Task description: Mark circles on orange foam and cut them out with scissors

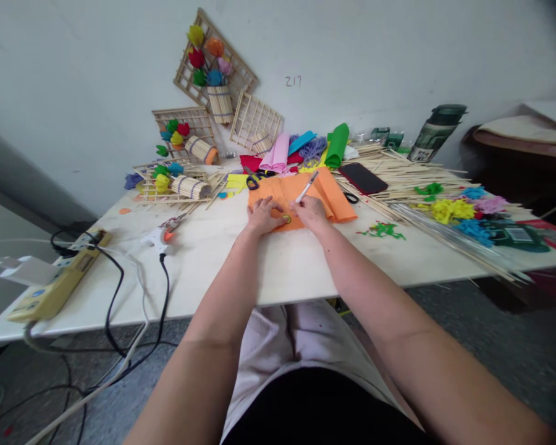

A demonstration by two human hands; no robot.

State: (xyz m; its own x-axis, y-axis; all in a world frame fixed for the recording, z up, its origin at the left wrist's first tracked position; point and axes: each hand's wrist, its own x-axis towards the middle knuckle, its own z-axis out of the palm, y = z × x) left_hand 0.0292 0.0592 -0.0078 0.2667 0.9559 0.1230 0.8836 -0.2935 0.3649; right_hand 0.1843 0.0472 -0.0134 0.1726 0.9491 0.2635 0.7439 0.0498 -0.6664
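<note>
Arms point(222, 303) across desk's point(296, 278) near edge, right hand point(312, 211) gripping pen point(306, 187), left hand point(261, 217) palm-down, fingers point(269, 203) parted on paper point(269, 187)

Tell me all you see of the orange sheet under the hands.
The orange sheet looks like thin, creased crepe paper. It lies on the pale table, its left part spread flat and its right part folded or rolled. The left hand rests spread on it; the right hand, gripping a white pen, is over its near middle.
</note>
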